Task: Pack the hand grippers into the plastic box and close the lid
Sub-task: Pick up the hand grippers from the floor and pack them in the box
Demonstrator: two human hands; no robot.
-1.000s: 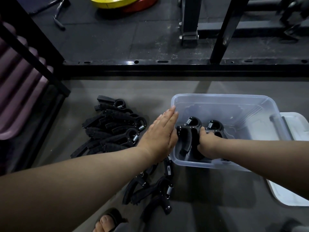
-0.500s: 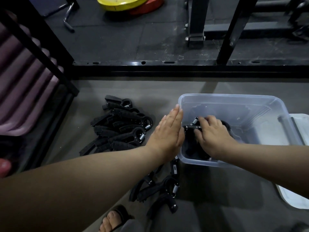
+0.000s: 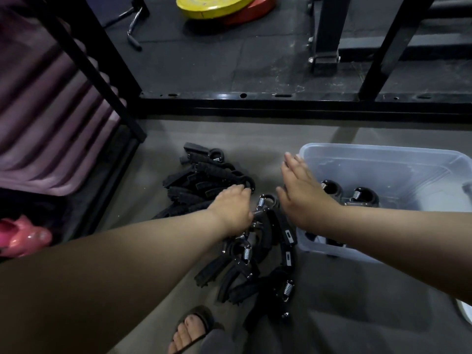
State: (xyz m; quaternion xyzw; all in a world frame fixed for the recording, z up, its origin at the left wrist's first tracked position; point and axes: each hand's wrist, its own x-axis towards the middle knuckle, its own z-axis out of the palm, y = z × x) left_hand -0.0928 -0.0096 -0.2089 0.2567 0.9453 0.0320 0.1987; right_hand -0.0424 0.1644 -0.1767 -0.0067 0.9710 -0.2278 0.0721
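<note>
Your left hand (image 3: 233, 210) curls onto black, steel-sprung hand grippers (image 3: 204, 185) at centre, its hold unclear; your right hand (image 3: 301, 192) spreads straight-fingered by the clear plastic box (image 3: 383, 149).

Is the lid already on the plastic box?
No, the plastic box stands open on top, with two hand grippers visible inside.

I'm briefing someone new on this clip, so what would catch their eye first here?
A heap of black hand grippers sprawls on the floor at centre, the left hand curled down onto it. Right of it stands a clear plastic box holding two grippers, the right hand open over its left rim.
</note>
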